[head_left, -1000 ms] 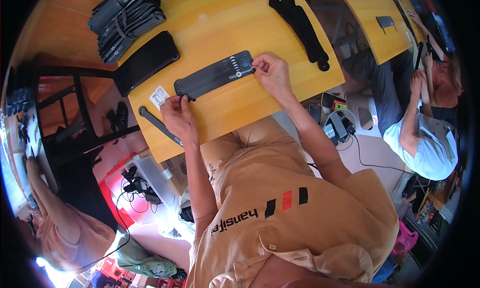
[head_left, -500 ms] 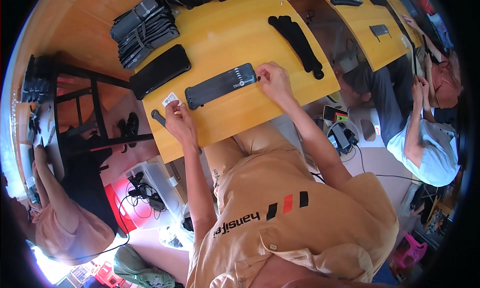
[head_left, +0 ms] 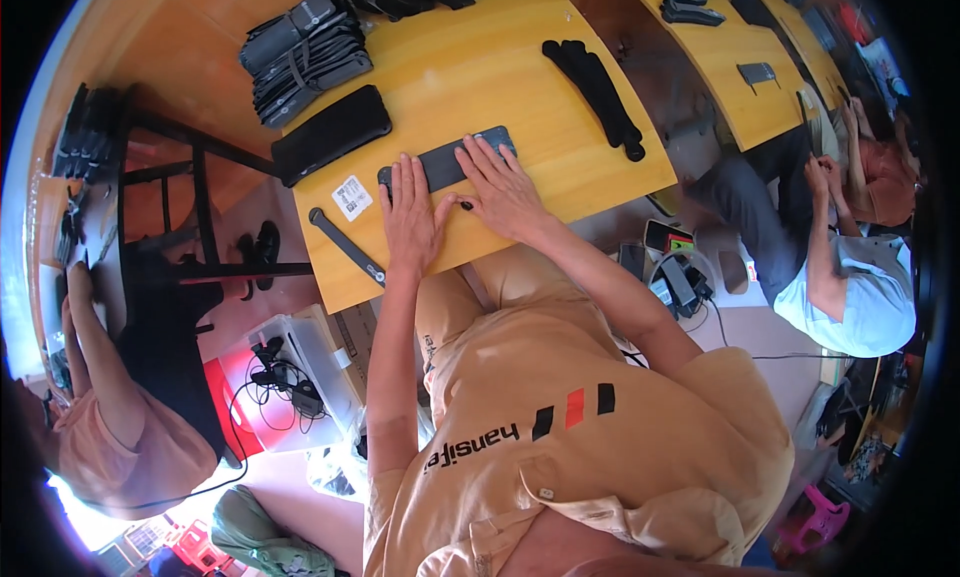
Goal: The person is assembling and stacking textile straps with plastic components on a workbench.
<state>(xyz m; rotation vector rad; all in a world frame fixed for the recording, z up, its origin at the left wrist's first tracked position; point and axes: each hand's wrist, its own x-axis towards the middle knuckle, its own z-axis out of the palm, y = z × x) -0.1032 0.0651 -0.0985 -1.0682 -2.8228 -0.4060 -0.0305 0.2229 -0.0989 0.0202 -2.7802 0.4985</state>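
**A:** What are the hands doing?

**B:** Both lie flat and spread on a long dark grey strip (head_left: 447,164) near the front of a yellow wooden surface (head_left: 520,87). The left hand (head_left: 410,217), fingers loose, covers the strip's left end. The right hand (head_left: 500,187), also unclenched, presses its middle and right part. Neither hand grips anything.

**A:** What could go wrong?

**B:** As I judge it, the strip could slide or skew under uneven pressure from the palms. A small white label (head_left: 352,197) lies just left of the left hand, and a thin dark rod (head_left: 345,247) sits near the front left edge; a sweep of the wrist could knock either off.

**A:** And the rest of the surface?

**B:** A black flat case (head_left: 331,135) lies further left, with a stack of grey folded strips (head_left: 305,57) at the far left corner. A long black padded piece (head_left: 595,97) lies on the right side.

**A:** The room?

**B:** Crowded. A seated person in a light blue shirt (head_left: 850,297) works at another yellow bench to the right. On the floor to the left stands a clear plastic box (head_left: 300,367) holding cables.
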